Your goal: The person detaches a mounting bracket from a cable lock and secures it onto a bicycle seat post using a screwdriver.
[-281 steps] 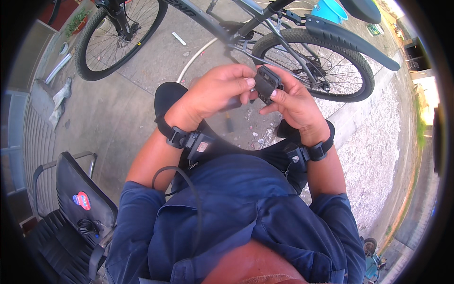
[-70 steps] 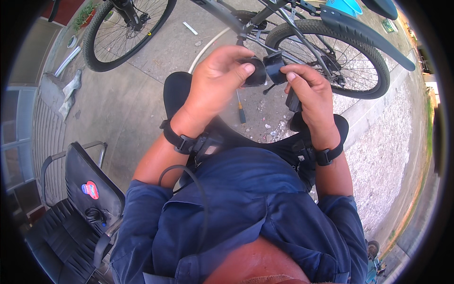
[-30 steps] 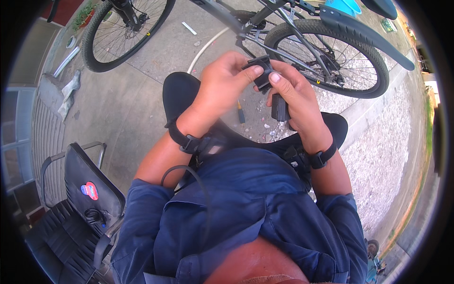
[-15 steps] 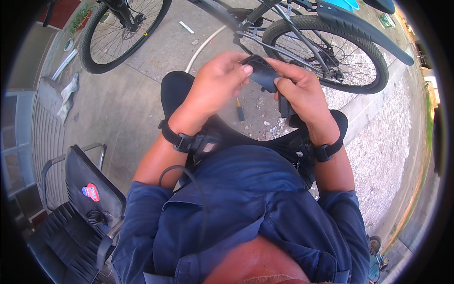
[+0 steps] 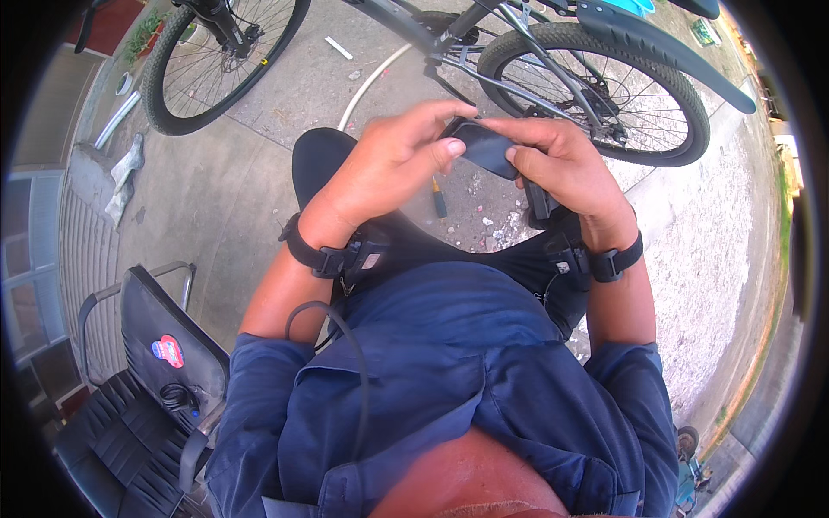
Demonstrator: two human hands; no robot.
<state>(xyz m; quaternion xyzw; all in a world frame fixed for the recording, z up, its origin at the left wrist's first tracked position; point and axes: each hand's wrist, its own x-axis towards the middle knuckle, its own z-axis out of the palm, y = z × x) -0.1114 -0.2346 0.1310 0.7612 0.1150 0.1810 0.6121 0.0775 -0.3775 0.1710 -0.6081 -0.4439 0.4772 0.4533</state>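
Between my hands, above my knees, is a flat black piece (image 5: 486,152) with rounded corners and a dark, smooth face. What kind of thing it is, I cannot make out. My right hand (image 5: 561,164) pinches its right end, thumb on the face and fingers along the far edge. My left hand (image 5: 401,160) is curled at its left end, thumb and forefinger at the edge. A black bar-shaped part (image 5: 537,205) hangs under my right hand; whether it joins the flat piece is hidden. A small screwdriver (image 5: 439,200) with a dark handle lies on the ground between my legs.
Ahead stands a grey bicycle (image 5: 458,30), its rear wheel (image 5: 596,95) close beyond my right hand. A pale hose (image 5: 367,89) curves along the concrete. At left is a black armchair (image 5: 129,432) with a coiled cable (image 5: 179,399) on it. Small rubble lies near my feet.
My right hand has shifted slightly right and down, and the flat black piece has tilted and moved a little with it. The left forefinger now reaches further over the piece's far edge.
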